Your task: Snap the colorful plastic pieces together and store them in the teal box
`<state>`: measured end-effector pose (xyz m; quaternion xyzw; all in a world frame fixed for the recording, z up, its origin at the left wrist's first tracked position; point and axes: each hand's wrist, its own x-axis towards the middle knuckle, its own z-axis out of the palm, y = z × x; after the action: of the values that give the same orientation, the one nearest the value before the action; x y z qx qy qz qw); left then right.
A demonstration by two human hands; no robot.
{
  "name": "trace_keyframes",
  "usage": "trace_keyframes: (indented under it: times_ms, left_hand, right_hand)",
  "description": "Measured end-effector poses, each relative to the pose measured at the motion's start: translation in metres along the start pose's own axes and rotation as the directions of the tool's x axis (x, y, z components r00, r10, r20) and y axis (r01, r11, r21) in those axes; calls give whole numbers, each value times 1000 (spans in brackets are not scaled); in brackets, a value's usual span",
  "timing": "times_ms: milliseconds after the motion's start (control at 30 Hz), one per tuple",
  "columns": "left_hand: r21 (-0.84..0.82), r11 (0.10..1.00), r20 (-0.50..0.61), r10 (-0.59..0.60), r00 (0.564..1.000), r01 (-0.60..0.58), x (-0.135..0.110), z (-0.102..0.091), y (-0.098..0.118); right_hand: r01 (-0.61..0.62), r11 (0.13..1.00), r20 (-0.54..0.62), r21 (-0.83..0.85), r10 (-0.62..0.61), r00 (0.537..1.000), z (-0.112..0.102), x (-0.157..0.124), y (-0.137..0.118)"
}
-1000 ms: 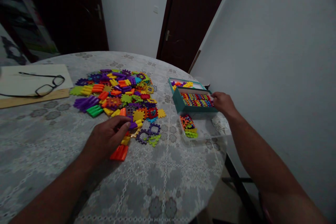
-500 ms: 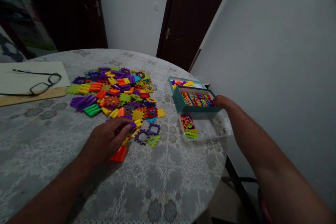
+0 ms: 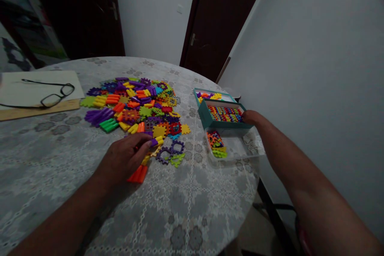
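No text, label or number can be read anywhere (the room is dim).

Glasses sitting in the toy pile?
No, the glasses lie on a pale board left of the pile, apart from it.

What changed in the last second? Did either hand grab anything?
The right hand has sunk lower against the right end of the teal box; its wrist was raised before. Nothing was picked up or let go. The left hand stays at the near edge of the pile of coloured pieces. Box, pile and glasses have not moved.
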<state>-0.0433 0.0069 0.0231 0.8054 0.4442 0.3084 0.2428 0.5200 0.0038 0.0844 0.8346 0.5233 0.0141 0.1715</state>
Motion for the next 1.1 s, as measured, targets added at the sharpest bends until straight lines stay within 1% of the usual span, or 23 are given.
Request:
trace_keyframes:
  times_ms: [100,200,300,367,400,433,467,500,533,567,600,667,700,733,800,867,900,1000,1067,1100]
  left_hand:
    - [-6,1000,2,4,1000,-4,0,1,-2]
    - [-12,1000,-17,5,1000,-5,0,1,-4]
    - [-18,1000,-41,-15,999,14,0,-1,-2]
    - [-18,1000,-56,-19,998,18,-1,-3,-1]
    - [-14,1000,-69,-12,998,11,-2,-3,-1]
    - [-7,1000,-75,4,997,-5,-2,-3,-1]
    - [-1,1000,-81,17,997,-17,-2,-3,-2]
    - [5,1000,-93,23,995,-23,-2,-3,-3]
    - [13,1000,-104,21,994,-20,-2,-3,-5]
    - [22,1000,-117,12,993,-10,-1,-2,-7]
    - [33,999,-129,-1,992,5,-1,-2,-9]
    - [61,998,-143,-22,990,31,1,-2,-14]
    - [78,996,-142,-22,990,34,2,-1,-16]
    - [98,995,-134,-14,991,28,2,-1,-19]
    - [139,990,-108,21,994,-5,3,2,-26]
    - [175,983,-98,65,993,-47,3,6,-32]
    - [187,980,-104,85,991,-65,3,7,-35]
    - [207,973,-109,126,986,-101,2,10,-40]
    - [209,972,-84,129,988,-109,2,10,-41]
    - [210,972,-68,125,990,-109,2,10,-40]
  right_hand:
    - [-50,999,59,-4,50,997,-7,-2,-3]
    - [-79,997,40,11,79,996,-16,-5,-6]
    - [-115,993,-56,15,116,992,-22,-18,-11]
    - [-119,992,-172,45,125,977,-26,-35,-20]
    - [-100,992,-246,80,117,962,-27,-46,-28]
    - [-52,986,-353,156,105,930,-29,-60,-38]
    - [22,972,-441,233,85,893,-31,-76,-50]
    - [116,950,-502,290,48,863,-33,-93,-64]
    - [212,918,-527,335,-4,850,-34,-112,-81]
    - [301,879,-535,369,-64,842,-35,-131,-99]
    - [396,831,-529,391,-149,835,-35,-149,-119]
    - [572,697,-500,433,-343,795,-32,-176,-162]
    - [629,631,-483,454,-419,769,-28,-185,-183]
    - [661,581,-480,474,-458,748,-22,-191,-204]
    - [701,526,-507,481,-485,712,-9,-192,-243]
    - [720,518,-546,462,-474,691,6,-186,-274]
    - [713,531,-566,458,-445,694,13,-181,-286]
    - [634,603,-588,483,-313,746,31,-165,-307]
    - [580,640,-576,504,-252,778,39,-154,-312]
    - [567,648,-573,509,-237,785,42,-148,-312]
